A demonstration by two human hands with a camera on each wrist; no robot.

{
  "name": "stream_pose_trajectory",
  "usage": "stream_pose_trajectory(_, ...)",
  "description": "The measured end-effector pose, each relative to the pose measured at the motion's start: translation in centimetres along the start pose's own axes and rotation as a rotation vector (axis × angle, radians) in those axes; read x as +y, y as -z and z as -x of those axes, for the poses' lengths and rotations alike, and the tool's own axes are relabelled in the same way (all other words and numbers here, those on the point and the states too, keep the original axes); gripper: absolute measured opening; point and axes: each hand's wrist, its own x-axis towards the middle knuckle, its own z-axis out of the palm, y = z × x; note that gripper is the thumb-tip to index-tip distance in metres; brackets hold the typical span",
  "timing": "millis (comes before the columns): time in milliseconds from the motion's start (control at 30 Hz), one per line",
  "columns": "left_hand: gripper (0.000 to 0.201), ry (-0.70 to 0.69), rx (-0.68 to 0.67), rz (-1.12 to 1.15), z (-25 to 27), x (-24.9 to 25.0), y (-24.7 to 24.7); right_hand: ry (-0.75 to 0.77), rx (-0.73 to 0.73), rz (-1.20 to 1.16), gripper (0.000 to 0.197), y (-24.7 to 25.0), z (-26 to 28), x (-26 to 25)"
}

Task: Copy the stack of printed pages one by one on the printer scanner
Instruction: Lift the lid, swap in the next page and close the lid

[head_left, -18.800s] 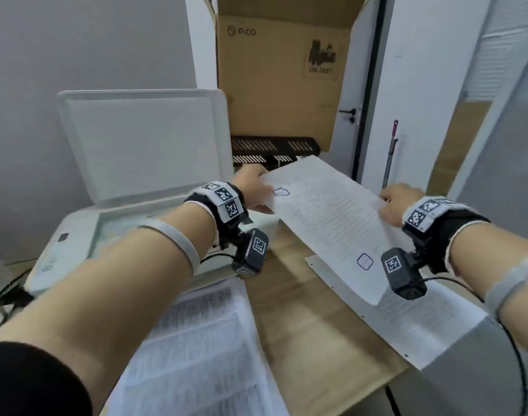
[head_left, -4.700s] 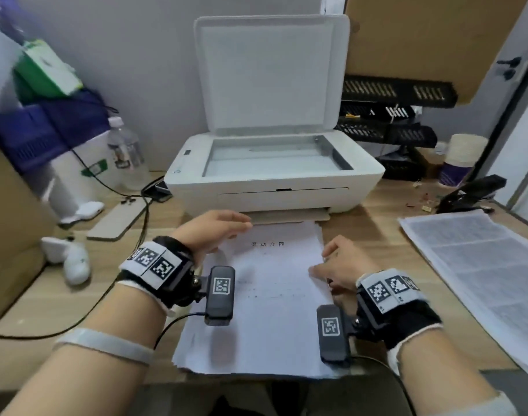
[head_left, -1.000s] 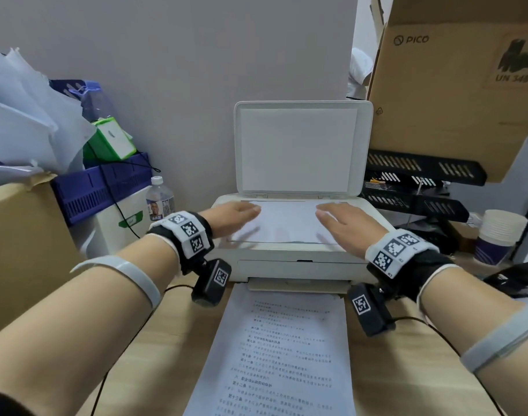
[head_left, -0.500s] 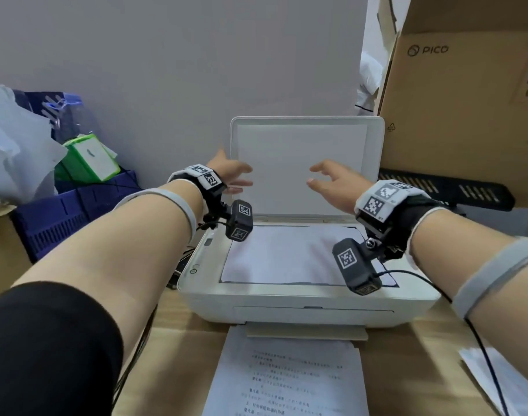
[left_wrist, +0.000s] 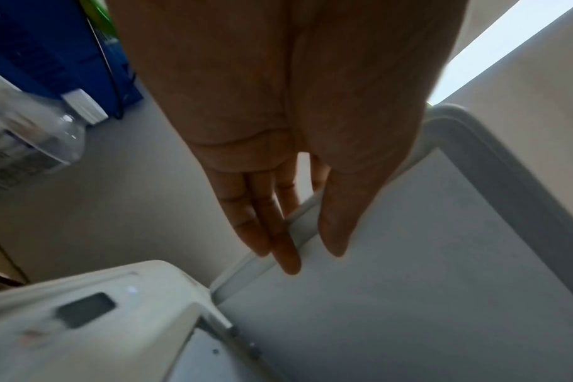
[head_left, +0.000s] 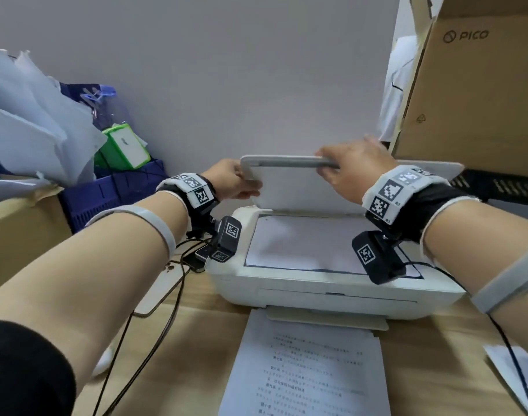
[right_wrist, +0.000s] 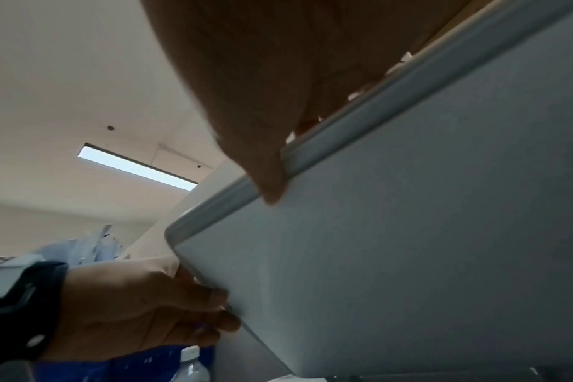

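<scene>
The scanner lid (head_left: 289, 181) is held half-lowered: the left hand (head_left: 232, 181) pinches its left edge, thumb beneath, and the right hand (head_left: 349, 172) is curled over its front edge. If it is dropped quickly, the page (head_left: 304, 244) lying face-down on the glass may be shifted by the draught and copied askew. The page's long axis is judged to run away from the person, toward the hinge. The remaining stack (head_left: 304, 370) lies on the bench (head_left: 178, 355) before the printer (head_left: 331, 295).

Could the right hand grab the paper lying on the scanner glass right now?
Probably not right away. The right hand grips the top edge of the scanner lid, as does the left hand. The lid is tilted partway over the paper, whose front stays uncovered.
</scene>
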Motion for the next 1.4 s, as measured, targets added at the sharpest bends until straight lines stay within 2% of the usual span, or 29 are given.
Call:
stream_pose_trajectory(67,0.012,0.018,-0.051,-0.155,1.3,-1.2,0.5,-0.005,-0.196,-0.026,0.022,0.4,1.4,-1.0)
stream_pose_trajectory(133,0.023,0.071,-0.078,-0.279,2.6,-2.2,1.0,0.028,-0.33,-0.056,0.021,0.2,3.0,-1.5)
stream_pose_trajectory(200,0.035,0.152,-0.056,-0.328,3.7,-3.4,1.3,0.081,-0.424,-0.051,0.032,-0.3,4.4,-1.7)
stream_pose_trajectory(267,0.039,0.248,-0.053,-0.256,5.2,-4.5,1.2,0.12,-0.525,-0.033,0.04,-0.6,5.8,-2.0)
stream_pose_trajectory(367,0.04,0.344,-0.149,-0.048,7.6,-5.7,0.6,0.121,-0.614,0.022,0.042,-1.3,7.3,-2.4)
stream_pose_trajectory(467,0.049,0.379,-0.183,-0.054,9.3,-6.2,-0.2,0.067,-0.61,-0.032,0.049,-2.7,8.0,-2.5)
stream_pose_trajectory(533,0.051,0.425,-0.139,-0.037,9.8,-6.6,-0.8,0.043,-0.609,-0.114,0.054,-3.9,8.6,-2.5)
stream_pose_trajectory(600,0.045,0.442,-0.063,-0.033,10.2,-7.1,-1.4,0.045,-0.627,-0.152,0.057,-5.2,9.5,-2.6)
stream_pose_trajectory(800,0.04,0.353,0.05,-0.058,10.7,-8.3,-2.5,0.018,-0.589,-0.089,0.063,-8.6,11.2,-2.0)
stream_pose_trajectory(933,0.041,0.372,0.091,-0.011,10.8,-8.5,-3.0,0.029,-0.581,-0.07,0.063,-9.1,11.0,-1.8)
stream_pose_trajectory(1400,0.046,0.368,0.118,-0.053,9.8,-9.3,-2.9,0.014,-0.552,-0.08,0.064,-10.0,10.9,-1.5)
